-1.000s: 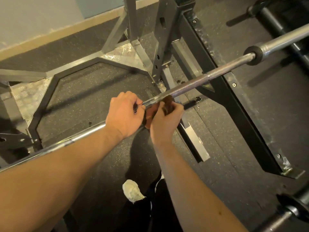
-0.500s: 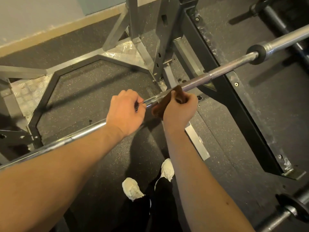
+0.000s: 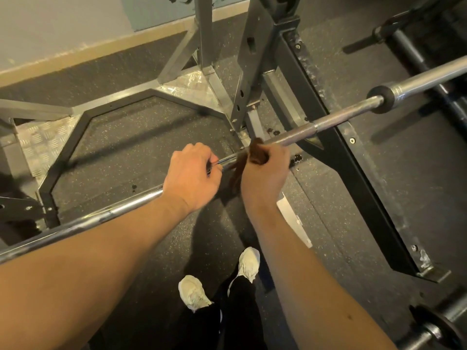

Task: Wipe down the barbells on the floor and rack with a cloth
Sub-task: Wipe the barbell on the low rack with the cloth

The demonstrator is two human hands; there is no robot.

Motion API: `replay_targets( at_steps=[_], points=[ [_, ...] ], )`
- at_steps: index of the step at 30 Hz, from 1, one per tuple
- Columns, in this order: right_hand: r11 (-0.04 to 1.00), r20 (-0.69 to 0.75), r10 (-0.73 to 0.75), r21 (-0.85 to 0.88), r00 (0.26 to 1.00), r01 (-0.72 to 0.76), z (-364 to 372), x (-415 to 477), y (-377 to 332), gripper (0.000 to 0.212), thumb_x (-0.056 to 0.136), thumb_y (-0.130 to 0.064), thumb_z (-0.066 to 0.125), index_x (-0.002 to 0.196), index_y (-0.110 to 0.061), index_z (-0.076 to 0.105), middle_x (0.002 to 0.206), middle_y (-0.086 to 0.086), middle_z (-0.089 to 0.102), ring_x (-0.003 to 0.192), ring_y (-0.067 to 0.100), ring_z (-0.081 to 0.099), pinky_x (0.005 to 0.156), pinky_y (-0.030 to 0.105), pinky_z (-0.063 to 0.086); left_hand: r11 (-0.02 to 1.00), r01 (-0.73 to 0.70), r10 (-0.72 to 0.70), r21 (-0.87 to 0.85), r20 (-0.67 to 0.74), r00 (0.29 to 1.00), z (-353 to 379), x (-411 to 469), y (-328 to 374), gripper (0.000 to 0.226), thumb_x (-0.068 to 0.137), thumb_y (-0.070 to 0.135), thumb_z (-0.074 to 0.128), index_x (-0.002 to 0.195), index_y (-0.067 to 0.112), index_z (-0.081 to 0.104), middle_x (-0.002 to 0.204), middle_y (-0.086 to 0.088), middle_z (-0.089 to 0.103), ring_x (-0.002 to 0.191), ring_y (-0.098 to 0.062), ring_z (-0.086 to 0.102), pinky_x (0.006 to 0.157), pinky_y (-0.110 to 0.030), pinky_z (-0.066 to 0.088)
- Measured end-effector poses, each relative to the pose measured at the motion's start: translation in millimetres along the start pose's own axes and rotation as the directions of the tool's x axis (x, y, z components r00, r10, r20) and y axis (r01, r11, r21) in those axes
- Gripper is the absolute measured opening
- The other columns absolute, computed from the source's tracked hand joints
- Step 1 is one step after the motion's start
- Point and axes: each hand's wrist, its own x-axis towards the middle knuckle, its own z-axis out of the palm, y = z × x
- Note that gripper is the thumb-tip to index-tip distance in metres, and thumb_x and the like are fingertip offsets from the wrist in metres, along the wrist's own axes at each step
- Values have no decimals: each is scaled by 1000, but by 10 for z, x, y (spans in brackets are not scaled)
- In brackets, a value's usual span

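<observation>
We are mid-wipe on the racked barbell [image 3: 338, 117]: our left hand [image 3: 190, 176] grips the shaft bare; just beside it our right hand [image 3: 265, 173] wraps the brown cloth [image 3: 255, 155] round the bar. Next, we judge, a firm slide outward toward the collar [image 3: 380, 99].

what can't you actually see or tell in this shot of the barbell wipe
All in the head view:
barbell: both ends run off the left and right edges.
cloth: mostly bunched inside the right hand, so how far it wraps the bar is hidden.
left hand: covers the stretch of bar it grips.
second barbell, bottom right: cut off by the corner.
rack: top cropped by the upper edge.
</observation>
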Motion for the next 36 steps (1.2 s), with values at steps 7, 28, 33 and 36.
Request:
replay_targets(
  at_steps=[7,28,33,36],
  points=[
    [968,80,-91,-226,993,107,-206,353,-52,16,96,-10,68,102,-21,59,114,-7,51,104,11,56,104,31,52,1000,4,-4,-1,25,1000,7,6,-32,7,95,31,61,90,26,60,92,7,58,89,-17,49,90,-40,40],
    [828,336,-194,-448,922,338,-249,608,-108,23,91,-12,73,108,-21,62,119,-6,50,104,14,59,100,35,55,1000,26,-26,-1,28,999,-13,-12,7,7,96,32,62,90,29,59,90,10,54,85,-13,47,91,-40,43],
    [898,205,-133,-389,970,205,-63,296,-141,31,88,-5,72,114,-18,63,125,-4,50,114,12,53,107,33,50,1000,19,-19,11,19,1000,-11,-8,17,8,94,30,63,87,27,58,88,9,53,83,-14,45,88,-42,43],
    [917,294,-211,-272,932,293,66,-73,-60,29,87,-5,73,111,-17,63,123,-1,50,107,13,53,96,35,55,999,30,-31,22,25,999,-2,0,25,9,92,28,63,85,26,58,87,7,55,84,-18,49,88,-45,45]
  ],
)
